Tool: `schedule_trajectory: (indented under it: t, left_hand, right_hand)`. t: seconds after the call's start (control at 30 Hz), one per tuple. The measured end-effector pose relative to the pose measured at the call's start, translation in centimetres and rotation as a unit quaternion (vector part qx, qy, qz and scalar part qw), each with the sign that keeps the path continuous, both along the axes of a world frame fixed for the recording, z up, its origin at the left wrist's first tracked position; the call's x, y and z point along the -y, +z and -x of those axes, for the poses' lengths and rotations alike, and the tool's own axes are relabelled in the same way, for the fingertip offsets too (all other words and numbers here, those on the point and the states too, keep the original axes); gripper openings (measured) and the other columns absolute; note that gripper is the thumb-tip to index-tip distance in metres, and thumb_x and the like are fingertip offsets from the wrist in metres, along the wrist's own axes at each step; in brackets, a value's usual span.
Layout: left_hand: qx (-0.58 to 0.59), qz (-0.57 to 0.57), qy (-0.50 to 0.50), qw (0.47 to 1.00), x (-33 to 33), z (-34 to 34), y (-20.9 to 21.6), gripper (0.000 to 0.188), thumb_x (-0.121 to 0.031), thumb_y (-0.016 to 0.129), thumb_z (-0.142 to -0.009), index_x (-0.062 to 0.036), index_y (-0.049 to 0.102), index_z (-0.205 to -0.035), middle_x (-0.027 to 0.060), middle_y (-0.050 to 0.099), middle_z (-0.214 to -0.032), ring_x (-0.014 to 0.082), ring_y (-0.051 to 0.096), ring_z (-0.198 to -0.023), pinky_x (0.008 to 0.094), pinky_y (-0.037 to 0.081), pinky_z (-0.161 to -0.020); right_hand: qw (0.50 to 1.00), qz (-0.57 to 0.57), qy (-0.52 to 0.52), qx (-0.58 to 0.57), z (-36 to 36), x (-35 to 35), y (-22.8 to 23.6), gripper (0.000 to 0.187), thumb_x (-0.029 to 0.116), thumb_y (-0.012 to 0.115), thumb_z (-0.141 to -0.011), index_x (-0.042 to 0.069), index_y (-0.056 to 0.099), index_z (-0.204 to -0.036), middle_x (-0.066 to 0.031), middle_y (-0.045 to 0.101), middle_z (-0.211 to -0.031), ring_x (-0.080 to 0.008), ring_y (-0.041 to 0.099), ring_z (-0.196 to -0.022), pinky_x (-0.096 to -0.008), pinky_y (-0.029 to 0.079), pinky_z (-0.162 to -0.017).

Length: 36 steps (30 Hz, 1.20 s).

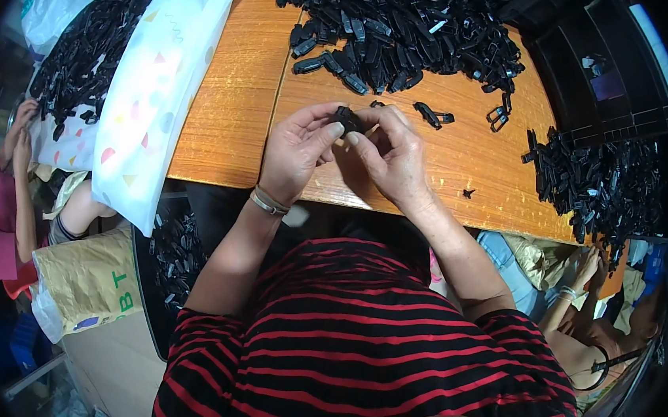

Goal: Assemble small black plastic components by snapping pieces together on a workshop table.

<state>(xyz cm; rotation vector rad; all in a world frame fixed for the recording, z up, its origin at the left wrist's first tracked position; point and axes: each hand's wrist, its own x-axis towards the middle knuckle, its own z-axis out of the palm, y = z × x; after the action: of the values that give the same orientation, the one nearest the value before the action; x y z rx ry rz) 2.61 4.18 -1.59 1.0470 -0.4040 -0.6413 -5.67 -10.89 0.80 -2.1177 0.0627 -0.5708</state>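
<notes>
Over the front part of the table, my left hand [294, 153] and my right hand [395, 154] meet, thumbs and fingers pinched together. Between their fingertips is a small black plastic piece [347, 118], partly covered by the fingers, so its exact kind is unclear. Beyond my hands spreads a large heap of black plastic parts [394, 32], long and narrow in shape. Two loose black parts, one [432, 115] just right of my right hand and another [498, 119] farther right, lie on the wood. A tiny black scrap [468, 193] is near the front edge.
The wooden table [212, 132] has a white patterned plastic sheet [151, 97] at its left. A black crate [604, 74] stands on the right beside a second heap of black parts [598, 181]. A container of parts [175, 250] sits below left. People work on both sides.
</notes>
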Motion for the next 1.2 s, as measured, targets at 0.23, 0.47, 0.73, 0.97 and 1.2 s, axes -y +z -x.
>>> schedule_trajectory:
  t: [0.23, 0.47, 0.73, 0.97, 1.2]
  left_hand:
    - [0.053, -0.012, 0.043, 0.998, 0.8, 2.8, -0.1, 0.04, -0.004, 0.055, -0.096, 0.003, 0.05, -0.135, 0.0111, 0.064, -0.12, 0.0035, 0.058, -0.079, 0.0166, 0.047, -0.064]
    - [0.085, -0.026, 0.08, 0.993, 1.0, 3.4, 0.8, 0.045, -0.004, 0.052, -0.097, 0.0028, 0.037, -0.139, 0.0154, 0.061, -0.125, 0.005, 0.059, -0.082, 0.0166, 0.047, -0.063]
    - [0.174, -0.085, 0.102, 0.976, 1.2, 3.8, 2.8, 0.046, -0.01, 0.053, -0.098, 0.0011, 0.037, -0.139, 0.0147, 0.06, -0.127, 0.0048, 0.059, -0.084, 0.0144, 0.045, -0.063]
    - [0.105, -0.03, 0.059, 0.992, 0.5, 3.3, 2.1, 0.029, -0.009, 0.056, -0.096, 0.0016, 0.054, -0.123, 0.0077, 0.067, -0.108, 0.0043, 0.061, -0.083, 0.0148, 0.044, -0.061]
    - [0.22, -0.063, 0.095, 0.969, 0.4, 3.6, 2.7, 0.017, -0.004, 0.058, -0.092, 0.0018, 0.065, -0.106, 0.0052, 0.069, -0.092, 0.0077, 0.063, -0.081, 0.0212, 0.05, -0.069]
  right_hand:
    - [0.992, 0.106, -0.028, 0.059, 0.9, -1.7, -0.9, 0.026, 0.001, 0.072, -0.078, 0.003, 0.063, -0.102, -0.0116, 0.059, -0.089, -0.024, 0.063, -0.072, -0.0329, 0.051, -0.061]
    - [0.996, 0.052, -0.028, 0.062, 0.8, -1.4, -1.3, 0.025, 0.001, 0.072, -0.077, 0.003, 0.061, -0.099, -0.0123, 0.058, -0.088, -0.0255, 0.063, -0.071, -0.0342, 0.051, -0.059]
    - [0.986, -0.161, -0.027, 0.012, 0.3, -0.7, -2.3, 0.039, -0.001, 0.077, -0.074, 0.001, 0.055, -0.106, -0.008, 0.06, -0.089, -0.0135, 0.062, -0.071, -0.0254, 0.05, -0.061]
    - [0.979, -0.181, 0.091, -0.016, -0.4, 0.2, -1.5, 0.051, -0.001, 0.075, -0.079, 0.0, 0.051, -0.124, -0.0065, 0.063, -0.096, -0.0085, 0.061, -0.075, -0.0234, 0.051, -0.064]
    - [0.984, -0.136, 0.109, 0.04, 0.5, -1.0, -1.4, 0.046, 0.008, 0.072, -0.086, 0.0, 0.051, -0.127, -0.008, 0.059, -0.112, -0.014, 0.062, -0.094, -0.0246, 0.051, -0.08]
